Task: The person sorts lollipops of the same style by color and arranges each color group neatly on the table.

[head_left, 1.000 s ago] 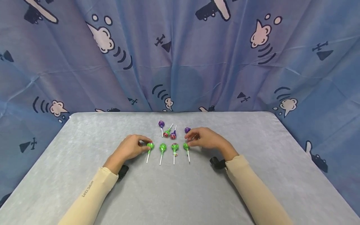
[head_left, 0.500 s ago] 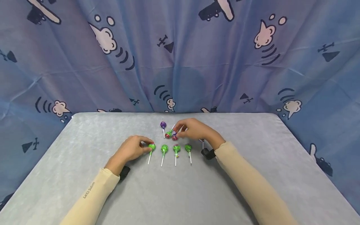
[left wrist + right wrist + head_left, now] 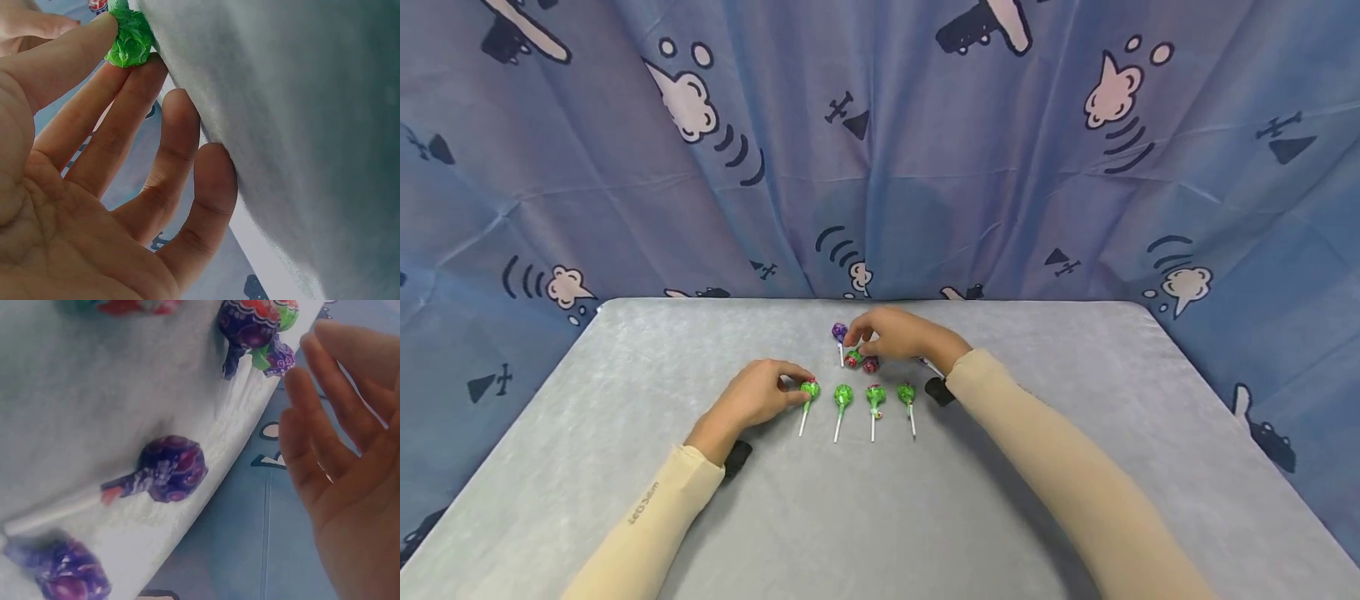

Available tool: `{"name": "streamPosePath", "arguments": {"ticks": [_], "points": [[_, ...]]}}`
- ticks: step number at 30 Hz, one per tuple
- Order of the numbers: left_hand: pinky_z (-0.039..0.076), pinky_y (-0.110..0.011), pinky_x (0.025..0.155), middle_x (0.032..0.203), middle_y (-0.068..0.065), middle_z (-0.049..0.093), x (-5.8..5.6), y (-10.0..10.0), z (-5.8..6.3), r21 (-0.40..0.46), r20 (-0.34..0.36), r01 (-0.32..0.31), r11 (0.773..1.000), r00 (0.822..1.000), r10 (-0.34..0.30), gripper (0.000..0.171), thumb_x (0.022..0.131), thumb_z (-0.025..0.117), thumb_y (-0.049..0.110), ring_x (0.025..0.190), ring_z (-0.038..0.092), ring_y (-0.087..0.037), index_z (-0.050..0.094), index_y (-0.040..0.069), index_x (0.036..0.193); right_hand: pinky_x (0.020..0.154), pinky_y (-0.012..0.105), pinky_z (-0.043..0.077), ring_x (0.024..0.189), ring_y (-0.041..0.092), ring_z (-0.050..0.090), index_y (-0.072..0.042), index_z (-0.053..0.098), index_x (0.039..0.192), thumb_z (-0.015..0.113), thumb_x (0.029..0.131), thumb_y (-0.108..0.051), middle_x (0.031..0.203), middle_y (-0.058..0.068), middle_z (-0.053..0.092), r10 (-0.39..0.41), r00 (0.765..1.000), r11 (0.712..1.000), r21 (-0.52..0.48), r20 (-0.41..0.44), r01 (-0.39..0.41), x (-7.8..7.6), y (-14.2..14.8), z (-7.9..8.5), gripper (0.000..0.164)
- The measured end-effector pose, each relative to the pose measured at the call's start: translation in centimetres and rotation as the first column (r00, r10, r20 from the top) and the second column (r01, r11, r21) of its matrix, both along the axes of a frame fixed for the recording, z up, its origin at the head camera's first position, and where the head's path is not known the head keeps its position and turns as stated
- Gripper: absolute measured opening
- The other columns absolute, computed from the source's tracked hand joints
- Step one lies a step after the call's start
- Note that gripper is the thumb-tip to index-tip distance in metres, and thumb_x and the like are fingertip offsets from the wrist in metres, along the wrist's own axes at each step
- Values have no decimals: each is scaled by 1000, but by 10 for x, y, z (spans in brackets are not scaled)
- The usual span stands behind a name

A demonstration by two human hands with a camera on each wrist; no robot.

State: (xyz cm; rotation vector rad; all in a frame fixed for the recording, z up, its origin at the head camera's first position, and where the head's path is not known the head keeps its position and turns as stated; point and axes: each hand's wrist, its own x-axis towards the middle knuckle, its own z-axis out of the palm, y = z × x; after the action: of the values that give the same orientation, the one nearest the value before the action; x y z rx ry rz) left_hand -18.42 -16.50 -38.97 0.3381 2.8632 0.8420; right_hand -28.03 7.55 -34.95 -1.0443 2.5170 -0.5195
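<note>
My left hand (image 3: 762,393) pinches the head of a green-wrapped lollipop (image 3: 809,389) between thumb and fingertips, its white stick pointing toward me. In the left wrist view, the thumb presses on the crinkled green wrapper (image 3: 132,39). My right hand (image 3: 897,332) hovers over the back group, fingers loosely bent and holding nothing. Below its fingertips lie a green-and-red lollipop (image 3: 853,358) and a purple-and-red lollipop (image 3: 870,365). Just left of them is a purple lollipop (image 3: 839,332). The right wrist view shows the spread fingers apart from the overlapping lollipops (image 3: 249,325).
Three more green lollipops form a row: one beside the pinched one (image 3: 843,395), a middle one (image 3: 876,395) and a right one (image 3: 907,393). In the right wrist view, purple lollipops (image 3: 173,469) lie near the table edge. A patterned blue curtain (image 3: 910,150) hangs behind the grey table (image 3: 865,517).
My right hand has moved left and back, from the right end of the green row to above the back lollipops. My left hand stays at its lollipop.
</note>
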Motion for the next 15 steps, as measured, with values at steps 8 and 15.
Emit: {"name": "streamPosePath", "arguments": {"ticks": [8, 15], "points": [[47, -31, 72, 116, 0, 74, 0, 1, -1, 10, 6, -9, 1000, 1000, 9, 28, 86, 78, 25, 87, 61, -15, 76, 22, 114, 106, 38, 45, 122, 21, 59, -13, 69, 122, 57, 97, -3, 124, 1, 69, 38, 999, 997, 71, -12, -37, -3, -11, -4, 30], [47, -31, 71, 115, 0, 74, 0, 3, 0, 12, -9, -7, 1000, 1000, 7, 27, 86, 78, 25, 88, 63, -15, 77, 22, 113, 103, 36, 48, 116, 18, 64, -16, 70, 119, 61, 94, 1, 120, 1, 71, 33, 999, 995, 91, -20, -31, -4, -11, -5, 31]]}}
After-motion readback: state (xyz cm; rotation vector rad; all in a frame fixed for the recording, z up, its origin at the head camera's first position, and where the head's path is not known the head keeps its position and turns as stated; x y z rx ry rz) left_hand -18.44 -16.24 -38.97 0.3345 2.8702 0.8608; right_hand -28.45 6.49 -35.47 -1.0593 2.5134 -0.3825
